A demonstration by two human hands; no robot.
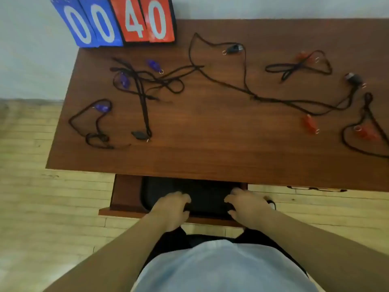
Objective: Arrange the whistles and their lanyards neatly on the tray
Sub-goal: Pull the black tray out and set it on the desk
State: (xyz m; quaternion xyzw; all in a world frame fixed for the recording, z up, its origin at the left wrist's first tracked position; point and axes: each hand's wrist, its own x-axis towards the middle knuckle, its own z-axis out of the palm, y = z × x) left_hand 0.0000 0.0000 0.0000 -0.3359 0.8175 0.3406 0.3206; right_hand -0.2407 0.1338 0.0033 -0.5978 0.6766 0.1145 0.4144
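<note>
1. Head view, hands. The left hand point(170, 207) and right hand point(246, 205) lie side by side on the near part of a flat black tray point(208, 194). Each hand has its fingers curled down over the tray and appears to grip it.
2. Head view, tray. The tray sits in a pulled-out brown wooden drawer point(124, 192) below the front edge of the brown wooden desk point(210, 133). Its long axis runs left to right across the body, and both hands are equally near it.
3. Head view, whistles. All lie on the desk top, beyond and above the hands and well apart from the tray. The blue translucent whistles point(102, 107) are on the left, the red whistles point(308, 122) on the right, and the black whistles point(233, 48) are scattered between. The thin black cord lanyards point(145, 110) are loose and crossed. Judged from this, the tray must come out and up to the desk first.
4. Head view, limits. The tray's far part is hidden under the desk edge. The rightmost lanyard is cut off by the frame. Blur hides the thumbs and which cord joins which whistle. A blue-and-red flip scoreboard point(117, 22) stands at the far left corner.
</note>
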